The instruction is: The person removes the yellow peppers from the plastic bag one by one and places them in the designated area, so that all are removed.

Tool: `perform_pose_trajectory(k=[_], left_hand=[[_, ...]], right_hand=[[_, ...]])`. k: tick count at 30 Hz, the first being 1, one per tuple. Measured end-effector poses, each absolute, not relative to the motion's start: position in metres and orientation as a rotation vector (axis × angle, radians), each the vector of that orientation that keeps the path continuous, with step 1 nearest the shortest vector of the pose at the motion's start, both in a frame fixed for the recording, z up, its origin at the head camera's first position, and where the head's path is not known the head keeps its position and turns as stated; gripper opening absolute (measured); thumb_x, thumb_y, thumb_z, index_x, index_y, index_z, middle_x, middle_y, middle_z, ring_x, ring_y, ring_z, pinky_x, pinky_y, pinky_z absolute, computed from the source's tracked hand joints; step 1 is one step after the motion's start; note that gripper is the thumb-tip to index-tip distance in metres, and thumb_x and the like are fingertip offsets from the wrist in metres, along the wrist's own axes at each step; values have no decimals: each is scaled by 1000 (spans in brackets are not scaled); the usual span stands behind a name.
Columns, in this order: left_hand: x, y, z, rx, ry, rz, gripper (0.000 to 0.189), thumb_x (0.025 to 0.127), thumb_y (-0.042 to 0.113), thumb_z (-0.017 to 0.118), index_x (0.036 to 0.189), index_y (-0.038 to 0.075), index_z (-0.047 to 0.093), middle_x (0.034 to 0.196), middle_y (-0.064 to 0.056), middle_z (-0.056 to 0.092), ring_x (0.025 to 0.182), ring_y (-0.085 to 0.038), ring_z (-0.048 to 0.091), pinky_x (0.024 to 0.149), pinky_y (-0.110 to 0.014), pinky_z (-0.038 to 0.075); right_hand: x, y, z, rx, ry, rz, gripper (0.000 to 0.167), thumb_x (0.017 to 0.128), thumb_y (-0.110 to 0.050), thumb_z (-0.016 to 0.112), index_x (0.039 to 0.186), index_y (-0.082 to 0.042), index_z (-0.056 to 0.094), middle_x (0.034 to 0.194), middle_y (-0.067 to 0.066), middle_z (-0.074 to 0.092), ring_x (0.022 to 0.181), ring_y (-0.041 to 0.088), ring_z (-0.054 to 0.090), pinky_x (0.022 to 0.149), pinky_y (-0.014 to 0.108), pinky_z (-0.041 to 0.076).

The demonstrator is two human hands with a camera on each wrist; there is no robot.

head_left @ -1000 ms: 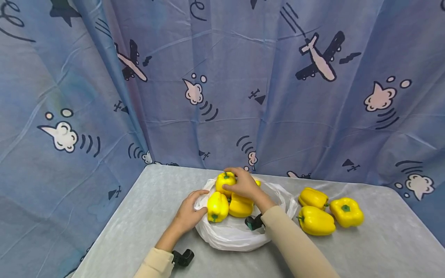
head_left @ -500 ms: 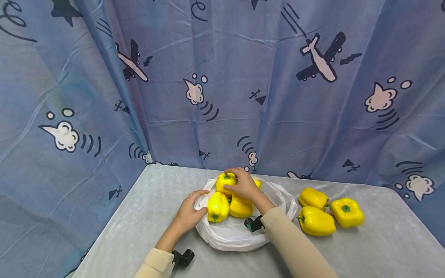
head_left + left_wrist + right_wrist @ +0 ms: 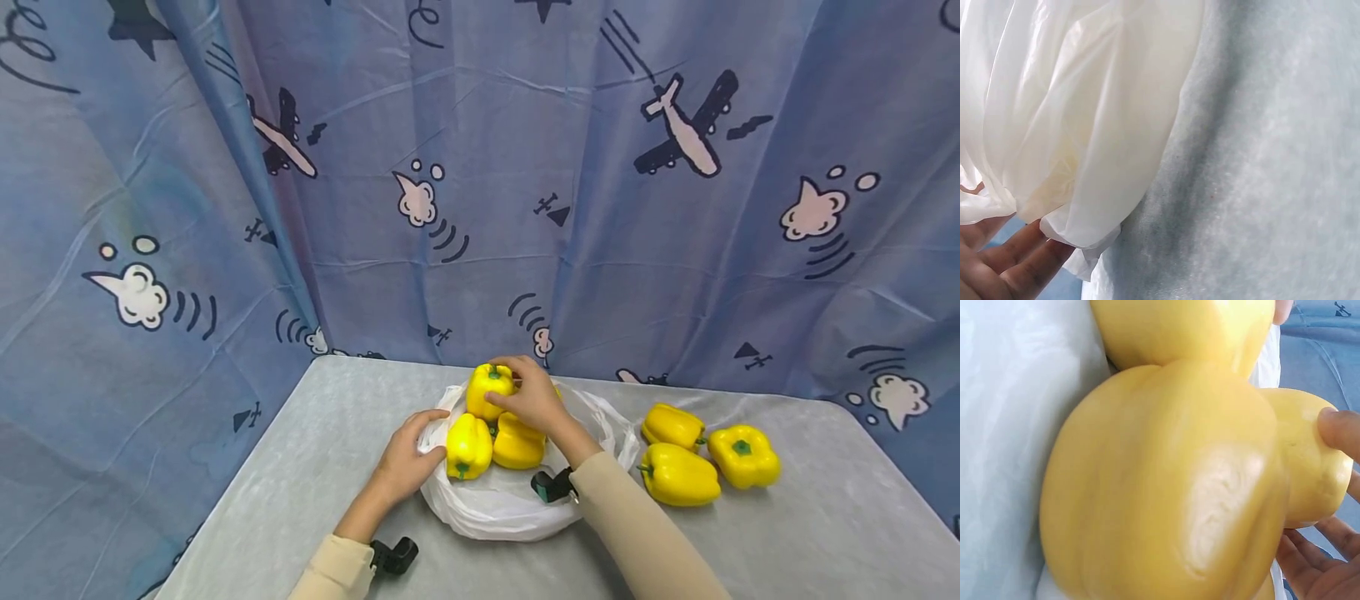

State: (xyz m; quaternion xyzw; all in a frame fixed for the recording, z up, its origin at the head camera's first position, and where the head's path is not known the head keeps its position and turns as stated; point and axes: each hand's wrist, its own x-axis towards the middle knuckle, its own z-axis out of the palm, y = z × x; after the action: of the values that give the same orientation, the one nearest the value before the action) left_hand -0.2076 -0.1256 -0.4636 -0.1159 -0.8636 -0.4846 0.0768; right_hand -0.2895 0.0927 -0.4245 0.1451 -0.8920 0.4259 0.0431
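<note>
A white plastic bag [image 3: 517, 521] lies with its mouth spread wide, several yellow bell peppers inside. On its left side, my left hand [image 3: 401, 462] holds the rim, fingers outside and thumb at the edge; the left wrist view shows fingers [image 3: 1038, 259] against the plastic. My right hand [image 3: 538, 398] grips a yellow bell pepper [image 3: 486, 393] at the bag's far side, stem upward. In the right wrist view that pepper [image 3: 1310, 475] sits between thumb and fingers, partly behind a nearer pepper [image 3: 1154, 481]. Closer to my left thumb is another pepper [image 3: 468, 446].
Three more yellow bell peppers lie right of the bag: one at the back [image 3: 672, 426], one in front [image 3: 681, 475], one on the right [image 3: 745, 457]. A blue patterned curtain [image 3: 480, 275] hangs behind the grey-covered table [image 3: 300, 475].
The pepper in my right hand has risen slightly, and the right hand has shifted a little with it. My left hand keeps its place on the bag's rim.
</note>
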Motion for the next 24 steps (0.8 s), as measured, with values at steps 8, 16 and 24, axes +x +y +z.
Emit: perform_pose_trajectory(k=[8, 16, 24], left_hand=[[-209, -125, -466, -363, -2565, -1445, 47, 79, 5, 62, 125, 14, 61, 133, -9, 57, 129, -32, 50, 109, -50, 38], [-209, -126, -466, -365, -2565, -1424, 47, 79, 5, 62, 125, 14, 61, 132, -8, 58, 128, -31, 51, 109, -50, 39], [-208, -125, -464, -369, -2563, -1428, 47, 79, 5, 62, 125, 14, 61, 132, -8, 58, 128, -31, 51, 108, -50, 39]], right_hand=[[-286, 105, -423, 460, -2614, 1352, 50, 79, -22, 78, 126, -15, 61, 125, 10, 56, 117, 29, 57, 98, 43, 51], [-276, 116, -414, 467, -2583, 1345, 52, 80, -22, 77, 128, -16, 59, 130, 11, 53, 118, 33, 56, 97, 45, 51], [-266, 126, -405, 493, -2547, 1383, 51, 80, -23, 78, 127, -16, 60, 131, 12, 53, 118, 33, 55, 97, 47, 51]])
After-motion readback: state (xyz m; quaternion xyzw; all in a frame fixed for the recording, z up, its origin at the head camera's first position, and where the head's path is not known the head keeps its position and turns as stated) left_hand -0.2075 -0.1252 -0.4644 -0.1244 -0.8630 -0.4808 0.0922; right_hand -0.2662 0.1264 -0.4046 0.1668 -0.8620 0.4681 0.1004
